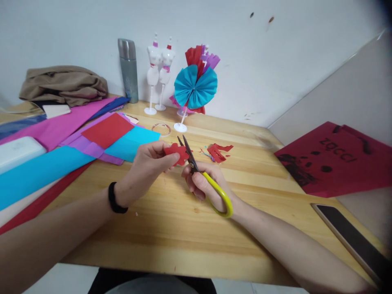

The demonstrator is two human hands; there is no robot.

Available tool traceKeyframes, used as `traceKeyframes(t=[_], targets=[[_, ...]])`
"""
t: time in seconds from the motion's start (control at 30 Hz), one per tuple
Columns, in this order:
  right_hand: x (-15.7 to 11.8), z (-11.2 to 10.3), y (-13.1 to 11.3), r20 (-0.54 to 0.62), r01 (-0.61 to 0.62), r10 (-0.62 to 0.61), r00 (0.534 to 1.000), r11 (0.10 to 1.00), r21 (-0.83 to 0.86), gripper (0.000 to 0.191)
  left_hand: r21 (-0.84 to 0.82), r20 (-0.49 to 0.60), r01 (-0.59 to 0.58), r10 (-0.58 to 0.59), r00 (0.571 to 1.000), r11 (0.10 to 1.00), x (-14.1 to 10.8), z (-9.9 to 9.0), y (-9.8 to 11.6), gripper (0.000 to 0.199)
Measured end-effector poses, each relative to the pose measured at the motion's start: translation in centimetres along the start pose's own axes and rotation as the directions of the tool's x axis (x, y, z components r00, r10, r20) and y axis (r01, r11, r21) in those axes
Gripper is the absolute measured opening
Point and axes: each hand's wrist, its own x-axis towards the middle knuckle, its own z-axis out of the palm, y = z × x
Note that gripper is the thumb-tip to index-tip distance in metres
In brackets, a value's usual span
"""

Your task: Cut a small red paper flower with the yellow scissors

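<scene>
Between the thumb and fingers of my left hand (150, 161) is a red paper flower (177, 154) with a scalloped edge. My right hand (211, 183) grips scissors (219, 192) with yellow handles and dark blades. The blades point up and away from me, slightly parted, right at the flower's right edge. Whether paper lies between them I cannot tell. Just beyond my right hand, red paper scraps (218, 153) lie on the wooden table (171, 232) beside tiny coloured snippets.
Coloured paper sheets (108, 130) spread over the left side. At the back stand a grey-green bottle (128, 73), two white mannequin stands (152, 77) and one dressed in pleated blue paper (196, 87). A red bag (337, 159) and a phone (346, 241) are on the right.
</scene>
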Motion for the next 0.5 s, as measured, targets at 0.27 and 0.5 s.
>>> traceKeyframes(t=[0.27,0.5], targets=[[-0.03,0.00,-0.15,-0.016,-0.022,0.022,1.000,0.999,-0.040,0.058,0.034,-0.028,0.007,-0.006,1.000,0.999,0.00,0.00,0.17,0.016],[-0.13,-0.03,-0.01,-0.030,-0.011,0.009,1.000,0.998,-0.069,0.058,0.025,-0.033,-0.002,0.002,0.999,1.000,0.05,-0.18,0.00,0.018]])
